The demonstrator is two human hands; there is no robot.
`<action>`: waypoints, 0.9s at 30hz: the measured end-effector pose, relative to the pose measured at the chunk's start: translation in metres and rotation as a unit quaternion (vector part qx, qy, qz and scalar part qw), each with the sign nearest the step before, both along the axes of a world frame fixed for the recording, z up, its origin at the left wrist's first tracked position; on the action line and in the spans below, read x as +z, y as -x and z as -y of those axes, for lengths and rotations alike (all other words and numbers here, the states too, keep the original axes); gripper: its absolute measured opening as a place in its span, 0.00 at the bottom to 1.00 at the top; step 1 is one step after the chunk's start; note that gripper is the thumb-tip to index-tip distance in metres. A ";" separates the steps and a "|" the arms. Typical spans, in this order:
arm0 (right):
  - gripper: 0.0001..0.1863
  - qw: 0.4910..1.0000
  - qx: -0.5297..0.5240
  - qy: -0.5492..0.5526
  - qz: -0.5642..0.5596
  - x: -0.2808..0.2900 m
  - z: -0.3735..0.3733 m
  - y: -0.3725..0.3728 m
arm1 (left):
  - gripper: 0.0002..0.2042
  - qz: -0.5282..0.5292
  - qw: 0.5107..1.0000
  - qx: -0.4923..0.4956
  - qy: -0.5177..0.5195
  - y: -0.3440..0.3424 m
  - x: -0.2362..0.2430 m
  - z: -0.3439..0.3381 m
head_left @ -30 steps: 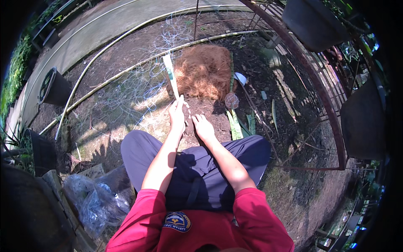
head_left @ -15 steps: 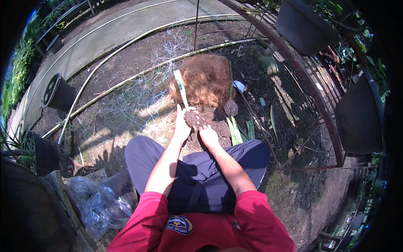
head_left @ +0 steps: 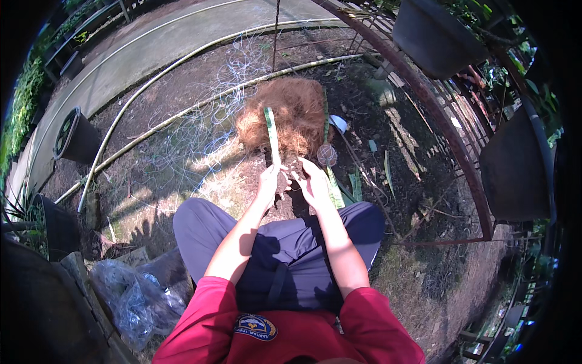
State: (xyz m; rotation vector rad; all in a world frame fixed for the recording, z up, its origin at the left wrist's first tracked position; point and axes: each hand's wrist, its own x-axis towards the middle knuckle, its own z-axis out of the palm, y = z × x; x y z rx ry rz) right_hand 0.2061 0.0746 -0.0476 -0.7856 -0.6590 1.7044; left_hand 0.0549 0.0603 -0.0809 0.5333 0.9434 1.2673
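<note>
My left hand (head_left: 267,185) grips an upright, pale green leaf cutting (head_left: 271,128) with a clump of dark soil (head_left: 280,182) around its base. My right hand (head_left: 313,185) is raised just to the right of it, fingers curled around crumbly soil (head_left: 297,167). Behind both hands lies a mound of brown fiber (head_left: 285,103). A round string-bound bundle (head_left: 327,155) and more striped leaves (head_left: 333,189) lie to the right, beside a small white object (head_left: 338,123).
Tangled blue string (head_left: 215,139) and pale hoses (head_left: 151,133) cross the ground. A black pot (head_left: 82,139) lies left, a crumpled plastic bag (head_left: 130,297) lower left. A rusty metal frame (head_left: 448,139) and dark planters (head_left: 509,170) stand right.
My left hand has moved lower and rightward with the leaf, and soil now shows at its base. My right hand has lifted from the ground, with soil in its fingers.
</note>
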 end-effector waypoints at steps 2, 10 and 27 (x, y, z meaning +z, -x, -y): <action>0.13 0.990 -0.042 0.025 0.130 -0.002 0.008 0.014 | 0.14 0.005 1.000 0.000 0.013 -0.011 0.004 0.002; 0.27 0.801 -0.015 -0.310 0.512 -0.014 0.040 0.048 | 0.14 0.140 0.987 0.073 0.014 -0.011 -0.027 0.002; 0.34 0.780 -0.006 -0.331 0.531 0.020 0.038 0.034 | 0.13 0.192 0.977 0.051 0.082 -0.004 0.015 0.001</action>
